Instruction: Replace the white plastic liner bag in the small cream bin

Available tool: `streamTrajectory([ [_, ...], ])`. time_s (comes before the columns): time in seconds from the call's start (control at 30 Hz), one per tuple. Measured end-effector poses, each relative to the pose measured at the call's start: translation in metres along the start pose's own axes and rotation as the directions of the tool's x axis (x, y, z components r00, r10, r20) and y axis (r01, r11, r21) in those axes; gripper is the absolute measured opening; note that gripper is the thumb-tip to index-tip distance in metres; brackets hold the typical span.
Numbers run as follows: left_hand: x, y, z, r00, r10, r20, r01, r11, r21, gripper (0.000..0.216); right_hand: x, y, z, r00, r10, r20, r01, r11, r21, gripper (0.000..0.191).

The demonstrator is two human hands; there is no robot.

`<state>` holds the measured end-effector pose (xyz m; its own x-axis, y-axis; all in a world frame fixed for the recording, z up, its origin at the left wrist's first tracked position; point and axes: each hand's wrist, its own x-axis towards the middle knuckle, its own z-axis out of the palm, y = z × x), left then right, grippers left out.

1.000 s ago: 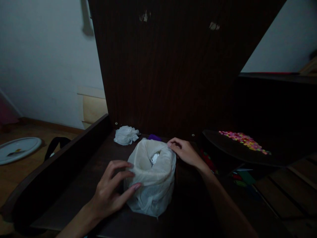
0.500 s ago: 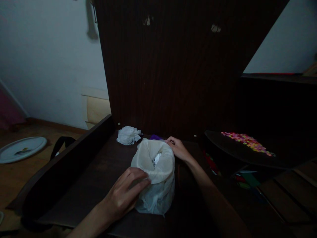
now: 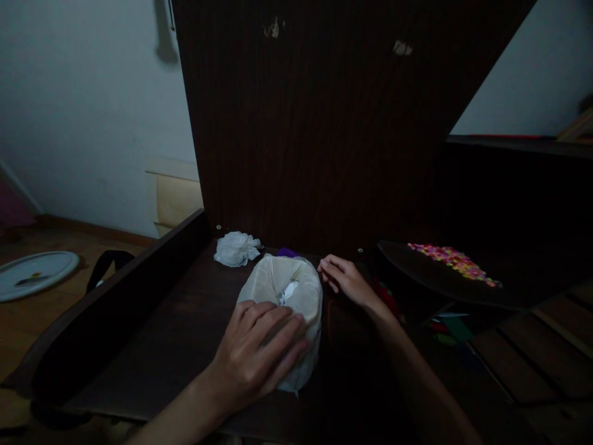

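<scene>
A white cloth bag [image 3: 285, 290] stands open on a dark wooden surface [image 3: 185, 334], with something pale and crumpled inside it. My left hand [image 3: 257, 358] lies over the near side of the bag, fingers spread and pressing on the cloth. My right hand [image 3: 345, 281] rests just to the right of the bag's rim, fingers loosely curled and pointing left, touching or almost touching the edge. A crumpled white tissue [image 3: 236, 248] lies behind the bag to the left. A small purple thing [image 3: 287, 252] peeks out behind the bag.
A tall dark wooden panel [image 3: 324, 123] rises behind the surface, and a raised dark rail [image 3: 115, 290] runs along its left side. A dark tray [image 3: 445, 278] with several small coloured pieces [image 3: 451, 259] sits to the right. A white plate [image 3: 34, 275] lies on the wooden floor at left.
My left hand has moved from the bag's left side onto its front, flattening over the cloth. The bag now looks lower and squashed. My right hand has stayed by the rim.
</scene>
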<state>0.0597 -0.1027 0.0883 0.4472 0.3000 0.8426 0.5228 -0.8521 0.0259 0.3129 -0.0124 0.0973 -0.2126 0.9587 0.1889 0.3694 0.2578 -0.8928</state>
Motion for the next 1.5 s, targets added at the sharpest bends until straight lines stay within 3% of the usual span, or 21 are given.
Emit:
streamTrajectory([
  [0.13, 0.013, 0.007, 0.020, 0.988, 0.039, 0.153, -0.050, 0.996, 0.069, 0.023, -0.007, 0.002, 0.000, 0.990, 0.016, 0.138, -0.008, 0.998, -0.061, 0.033],
  [0.23, 0.014, 0.006, 0.027, 0.983, 0.078, 0.168, -0.088, 0.995, 0.051, 0.027, -0.004, 0.012, 0.007, 0.988, 0.027, 0.154, -0.026, 1.000, -0.012, 0.033],
  [0.5, 0.008, 0.005, 0.019, 0.984, 0.169, 0.058, -0.167, 0.985, -0.035, 0.027, 0.013, 0.025, 0.026, 0.999, 0.027, 0.033, -0.032, 0.983, 0.180, 0.029],
  [0.73, -0.016, -0.006, 0.009, 0.967, 0.217, 0.133, -0.209, 0.975, -0.069, 0.028, 0.031, 0.035, 0.031, 0.983, -0.087, -0.164, 0.091, 0.996, 0.018, 0.019],
  [0.93, -0.036, -0.020, -0.007, 0.956, 0.207, 0.206, -0.195, 0.978, -0.081, 0.026, 0.037, 0.037, 0.033, 0.980, -0.093, -0.175, 0.089, 0.996, -0.028, 0.019],
  [1.0, -0.040, -0.022, -0.011, 0.966, 0.200, 0.162, -0.183, 0.976, -0.114, 0.029, 0.035, 0.033, 0.032, 0.972, -0.094, -0.216, 0.084, 0.995, -0.056, 0.022],
  [1.07, -0.044, -0.025, -0.011, 0.994, 0.093, 0.056, -0.083, 0.984, -0.156, 0.037, 0.029, 0.025, 0.029, 0.953, -0.079, -0.292, 0.059, 0.995, -0.078, 0.026],
  [1.13, -0.047, -0.030, -0.008, 0.992, -0.129, -0.007, 0.125, 0.971, -0.203, 0.061, 0.017, 0.014, 0.026, 0.937, -0.067, -0.342, 0.048, 0.997, -0.061, 0.031],
  [1.17, -0.049, -0.034, -0.006, 0.969, -0.247, 0.006, 0.242, 0.943, -0.231, 0.078, 0.009, 0.009, 0.025, 0.939, -0.074, -0.336, 0.063, 0.997, -0.043, 0.034],
  [1.27, -0.052, -0.045, 0.003, 0.864, -0.470, 0.177, 0.503, 0.818, -0.279, 0.116, -0.017, -0.003, 0.025, 0.976, -0.163, -0.143, 0.164, 0.986, -0.004, 0.053],
  [1.37, -0.056, -0.055, 0.011, 0.812, -0.458, 0.361, 0.563, 0.777, -0.280, 0.107, -0.039, -0.006, 0.031, 0.984, -0.147, 0.104, 0.153, 0.987, -0.049, 0.105],
  [1.43, -0.059, -0.057, 0.013, 0.807, -0.424, 0.412, 0.557, 0.778, -0.290, 0.091, -0.047, -0.004, 0.036, 0.987, -0.076, 0.140, 0.090, 0.991, -0.100, 0.134],
  [1.5, -0.061, -0.057, 0.014, 0.803, -0.424, 0.420, 0.563, 0.769, -0.301, 0.077, -0.049, 0.000, 0.041, 0.992, -0.018, 0.122, 0.032, 0.992, -0.120, 0.146],
])
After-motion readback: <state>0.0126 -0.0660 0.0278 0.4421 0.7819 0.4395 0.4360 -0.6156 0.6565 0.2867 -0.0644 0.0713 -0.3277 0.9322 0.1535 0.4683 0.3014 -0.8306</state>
